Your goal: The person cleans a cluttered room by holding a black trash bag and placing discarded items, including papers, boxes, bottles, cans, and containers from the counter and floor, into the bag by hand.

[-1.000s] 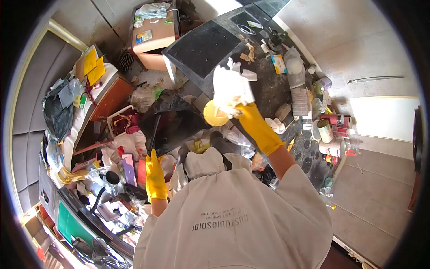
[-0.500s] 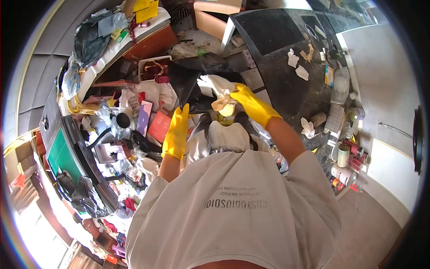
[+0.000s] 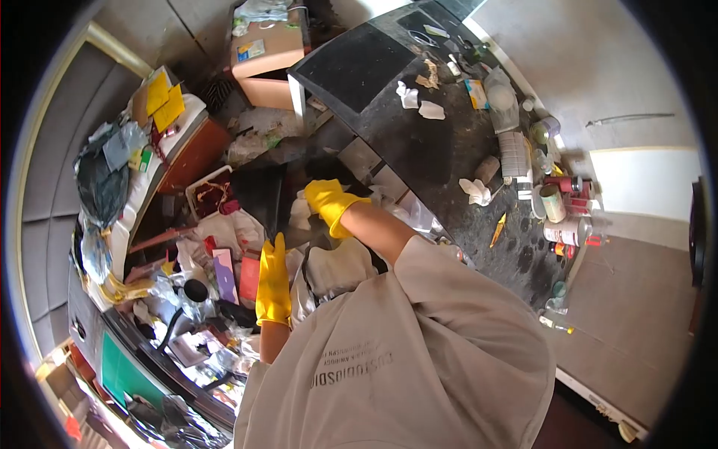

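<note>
Both my hands wear yellow rubber gloves. My right hand (image 3: 329,203) is closed over the mouth of a black plastic bag (image 3: 258,196), with crumpled white paper (image 3: 301,214) at its fingers. My left hand (image 3: 274,284) is upright at the bag's near edge, its fingers pressed together and seemingly pinching the plastic. The bag's inside is mostly dark. Left of my left hand lie a red box (image 3: 249,278) and a purple box (image 3: 224,274) among loose litter.
A dirty black table (image 3: 404,142) at the right carries paper scraps, a yellow marker-like item (image 3: 498,230), jars and cans (image 3: 552,203). At left are a pile of rubbish (image 3: 196,292), a bench with a dark bag (image 3: 102,179), and a green-panelled case (image 3: 129,367). A cardboard-coloured cabinet (image 3: 269,56) stands behind.
My right hand has lowered the crumpled white paper toward the black bag; a yellowish piece seen with it is now out of sight. The camera view has turned to the right.
</note>
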`<state>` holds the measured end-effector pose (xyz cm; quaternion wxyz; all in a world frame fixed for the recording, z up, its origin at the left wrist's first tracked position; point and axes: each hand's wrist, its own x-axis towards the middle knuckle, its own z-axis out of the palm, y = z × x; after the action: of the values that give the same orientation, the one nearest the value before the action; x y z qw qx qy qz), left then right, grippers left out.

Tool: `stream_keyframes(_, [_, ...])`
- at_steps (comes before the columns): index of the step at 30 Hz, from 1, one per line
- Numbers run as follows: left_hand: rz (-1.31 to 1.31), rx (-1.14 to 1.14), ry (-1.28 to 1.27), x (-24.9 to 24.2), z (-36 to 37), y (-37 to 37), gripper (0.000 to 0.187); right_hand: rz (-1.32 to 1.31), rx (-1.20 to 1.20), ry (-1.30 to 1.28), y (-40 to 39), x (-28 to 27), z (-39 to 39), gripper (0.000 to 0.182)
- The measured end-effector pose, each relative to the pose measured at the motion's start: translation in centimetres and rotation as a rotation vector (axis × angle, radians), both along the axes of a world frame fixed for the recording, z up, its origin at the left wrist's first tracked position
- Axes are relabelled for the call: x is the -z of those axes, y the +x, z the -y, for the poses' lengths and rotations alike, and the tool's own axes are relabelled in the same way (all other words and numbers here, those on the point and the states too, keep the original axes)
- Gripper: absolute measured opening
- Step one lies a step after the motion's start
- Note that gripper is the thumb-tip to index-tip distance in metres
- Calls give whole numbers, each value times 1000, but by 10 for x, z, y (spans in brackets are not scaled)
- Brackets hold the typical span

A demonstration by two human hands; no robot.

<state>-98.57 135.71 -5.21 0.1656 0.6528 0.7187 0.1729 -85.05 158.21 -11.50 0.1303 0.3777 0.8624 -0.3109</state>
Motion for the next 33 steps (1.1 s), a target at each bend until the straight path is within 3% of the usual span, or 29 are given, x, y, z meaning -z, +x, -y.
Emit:
stream_keyframes(1, [20,7,-17,8,1,-3,62,-110,34,144,-8,47,3,24])
stream_keyframes(3, [130,-7,-143,42,8,-15,62,-179,188,101,-11,5,12,26])
stream_keyframes(4, [87,25,-96,34,3,-12,60,-186,239,84,-10,-15,15,27])
stream_keyframes(5, [43,54,-47,25,-3,-9,57,-119,172,71,-10,12,16,32])
stream_keyframes(8, [1008,-201,-41,54,-10,-3,48,-160,94,108,11,55,17,46])
stream_keyframes(9, [236,-4,66,0,-19,9,41,-180,138,66,17,56,11,48])
stream_keyframes(11, [826,-287,-107,-14,-25,17,41,-518,440,188,33,88,4,46])
stream_keyframes(12, [1118,-432,-201,-16,-27,19,41,-629,569,233,42,78,-9,44])
stream_keyframes(14, [941,-347,-148,19,-9,12,39,-851,820,321,73,31,-54,41])
stream_keyframes(16, [869,-340,-130,54,2,5,39,-703,702,698,129,2,-119,24])
stream_keyframes(18, [953,-444,-178,54,-7,12,40,-380,624,1100,196,25,-182,18])
stream_keyframes(20, [1024,-549,-227,50,-20,22,41,-446,787,1135,264,41,-240,24])
stream_keyframes(23, [1081,-696,-282,42,-38,38,44,-561,1675,491,312,17,-291,43])
stream_keyframes(25, [1091,-801,-328,32,-50,53,46,-175,1473,669,335,43,-332,51])
stream_keyframes(26, [1087,-854,-355,26,-56,62,47,-60,1521,608,339,44,-346,54])
stream_keyframes(29, [1037,-975,-411,25,-61,82,51,-125,1546,376,332,18,-371,60])
stream_keyframes(32, [1072,-990,-346,48,-53,79,49,-60,1543,330,331,23,-384,56])
stream_keyframes(33, [1029,-1016,-377,45,-56,81,48,143,1245,337,336,32,-391,46])
